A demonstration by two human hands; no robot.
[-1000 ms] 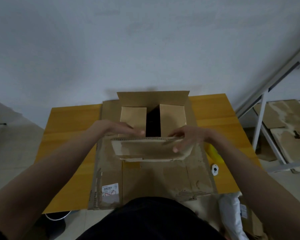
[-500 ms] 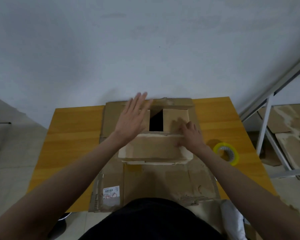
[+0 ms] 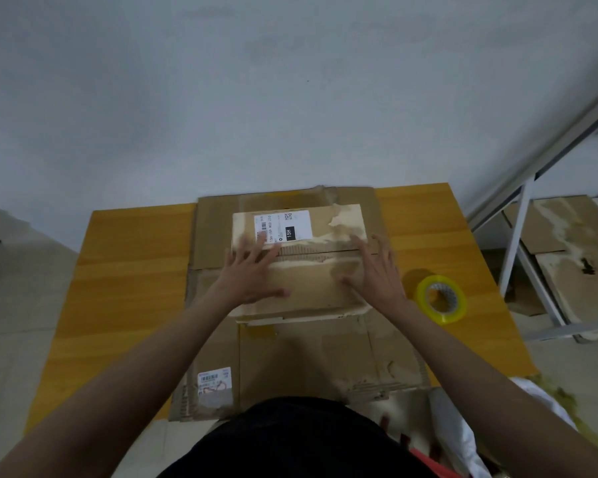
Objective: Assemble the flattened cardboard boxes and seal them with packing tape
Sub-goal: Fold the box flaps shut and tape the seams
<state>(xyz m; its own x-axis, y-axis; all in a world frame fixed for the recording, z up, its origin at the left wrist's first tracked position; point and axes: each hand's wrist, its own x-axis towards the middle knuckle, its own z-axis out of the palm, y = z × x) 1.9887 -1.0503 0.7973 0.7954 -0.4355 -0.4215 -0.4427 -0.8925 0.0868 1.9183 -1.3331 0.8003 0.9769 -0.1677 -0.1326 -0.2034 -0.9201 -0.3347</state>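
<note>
The box (image 3: pixel 299 262) sits mid-table (image 3: pixel 125 277) on flat cardboard (image 3: pixel 308 353), flaps folded shut. Both hands lie flat on its top with fingers spread, gripping nothing: left hand (image 3: pixel 251 276) at the box's 9 o'clock, right hand (image 3: pixel 377 274) at 3. The tape (image 3: pixel 441 298) rests beyond the right hand, at 3 o'clock.

My feed: dim, flat, bluish indoor light; no glare. Soft shadow beside tape roll (image 3: pixel 441 298). Fingers (image 3: pixel 252 248) motion-blurred. Wide-angle bend at edges; my view grainy, corners soft.
</note>
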